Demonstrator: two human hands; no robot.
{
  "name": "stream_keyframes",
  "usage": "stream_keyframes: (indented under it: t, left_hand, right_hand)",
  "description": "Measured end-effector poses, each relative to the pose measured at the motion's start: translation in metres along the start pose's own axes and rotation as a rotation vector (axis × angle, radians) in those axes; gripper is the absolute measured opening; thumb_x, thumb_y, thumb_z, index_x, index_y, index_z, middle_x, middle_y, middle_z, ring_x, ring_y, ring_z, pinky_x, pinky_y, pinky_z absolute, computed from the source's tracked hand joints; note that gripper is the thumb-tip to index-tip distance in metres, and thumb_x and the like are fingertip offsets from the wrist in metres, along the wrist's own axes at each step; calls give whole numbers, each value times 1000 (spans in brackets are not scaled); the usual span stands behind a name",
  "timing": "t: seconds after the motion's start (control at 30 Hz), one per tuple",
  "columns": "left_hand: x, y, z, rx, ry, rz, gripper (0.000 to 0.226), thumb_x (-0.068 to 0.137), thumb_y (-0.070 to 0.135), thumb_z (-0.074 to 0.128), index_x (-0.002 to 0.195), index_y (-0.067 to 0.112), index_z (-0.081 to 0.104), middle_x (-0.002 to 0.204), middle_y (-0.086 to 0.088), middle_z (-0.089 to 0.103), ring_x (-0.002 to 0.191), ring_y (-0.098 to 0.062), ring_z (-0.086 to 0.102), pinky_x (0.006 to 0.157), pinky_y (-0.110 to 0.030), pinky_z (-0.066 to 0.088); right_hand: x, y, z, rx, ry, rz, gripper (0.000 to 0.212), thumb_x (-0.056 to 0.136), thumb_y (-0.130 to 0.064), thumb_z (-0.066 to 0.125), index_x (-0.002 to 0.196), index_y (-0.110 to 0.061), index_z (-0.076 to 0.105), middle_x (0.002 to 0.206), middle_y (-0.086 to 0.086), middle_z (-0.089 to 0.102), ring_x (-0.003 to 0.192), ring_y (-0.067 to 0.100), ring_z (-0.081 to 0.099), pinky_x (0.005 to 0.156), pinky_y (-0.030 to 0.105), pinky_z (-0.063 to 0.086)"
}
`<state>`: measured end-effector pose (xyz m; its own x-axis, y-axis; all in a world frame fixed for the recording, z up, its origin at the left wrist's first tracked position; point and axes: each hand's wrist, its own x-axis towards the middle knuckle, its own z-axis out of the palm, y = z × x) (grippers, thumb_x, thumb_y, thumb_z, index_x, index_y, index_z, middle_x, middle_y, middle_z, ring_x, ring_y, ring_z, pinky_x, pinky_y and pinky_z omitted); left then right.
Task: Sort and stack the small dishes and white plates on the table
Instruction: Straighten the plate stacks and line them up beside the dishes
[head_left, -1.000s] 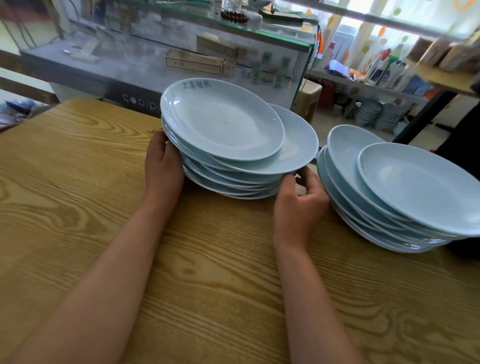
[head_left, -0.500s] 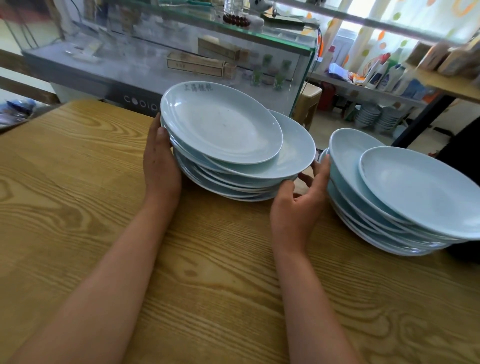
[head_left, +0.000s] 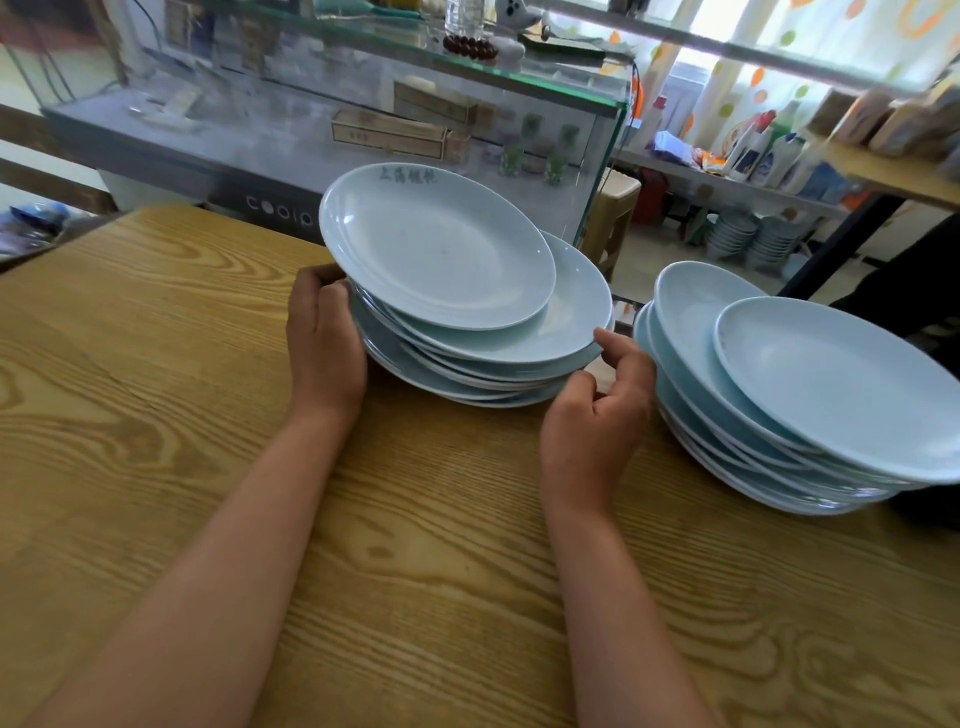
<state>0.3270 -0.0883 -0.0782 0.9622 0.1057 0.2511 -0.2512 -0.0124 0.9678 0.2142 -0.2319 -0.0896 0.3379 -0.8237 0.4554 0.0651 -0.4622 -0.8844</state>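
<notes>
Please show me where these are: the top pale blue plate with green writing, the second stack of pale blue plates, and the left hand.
top pale blue plate with green writing (head_left: 441, 254), head view, centre of its bowl
second stack of pale blue plates (head_left: 841, 384), head view, its top plate
left hand (head_left: 324, 345), head view, back of the hand

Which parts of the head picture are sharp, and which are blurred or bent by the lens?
Head view: the left plate stack and both hands are sharp; the glass cabinet and the shelf bottles behind are soft; the wide lens curves the table edges.
</notes>
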Motion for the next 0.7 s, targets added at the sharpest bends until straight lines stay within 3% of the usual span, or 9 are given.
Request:
stream_keyframes:
  t: [0.1,0.17,0.23,0.3,0.37,0.43,0.5,0.63,0.7]
  left_hand:
    - [2,-3,-2,-60,-29,24,37,100,27,31,134,21,43,121,9,54,107,10,50,91,-24,45]
    - [2,-4,-3,-13,-53,71,49,101,34,26,149,24,24,148,3,38,133,-6,38,107,-37,38]
    - [2,-4,-3,68,-81,142,50,104,29,23,153,20,15,158,3,22,141,-2,22,115,-22,24]
    - [2,-4,-1,123,-110,183,49,105,24,23,153,14,16,159,2,20,137,5,18,107,-4,18]
    - [3,-4,-1,105,-111,197,49,103,24,26,150,12,26,155,-2,30,136,-1,28,108,-11,27]
    - [1,-3,-1,60,-92,182,41,99,26,32,137,14,43,138,-1,48,123,-7,45,99,-23,41]
    - [-3,-2,0,50,-94,151,32,97,29,35,123,18,49,131,5,50,116,-1,47,89,-17,42]
    - [-8,-1,1,51,-107,166,26,97,29,36,115,18,50,120,12,53,106,10,48,83,-12,42]
    - [-7,-1,1,52,-84,172,31,97,30,36,119,15,50,109,14,54,98,9,50,80,-15,44]
  right_hand:
    - [0,0,1,-5,2,15,49,76,4,46,120,-13,57,121,0,57,117,13,51,99,39,43]
    - [1,1,2,4,-17,59,56,77,1,45,130,-18,52,128,0,55,121,14,50,99,40,45]
    - [2,4,3,9,-38,111,63,78,-2,46,138,-21,46,134,-2,53,123,12,49,101,40,45]
    - [2,5,4,3,-70,138,67,79,-3,47,143,-23,42,139,-5,51,127,10,47,103,39,44]
    - [1,4,4,1,-89,150,66,81,-3,47,143,-24,43,139,-8,51,127,7,47,104,36,44]
    - [2,2,2,3,-86,157,63,81,-2,48,140,-25,48,135,-10,55,121,2,49,100,24,44]
    - [2,1,0,8,-76,162,60,80,0,49,135,-23,53,128,-11,59,113,-2,50,93,14,41]
    - [2,-2,-2,32,-68,168,54,80,2,49,127,-24,58,116,-15,61,109,-2,53,83,9,41]
    - [2,-2,-1,31,-65,166,56,80,3,48,128,-23,57,118,-13,61,111,1,53,88,15,45]
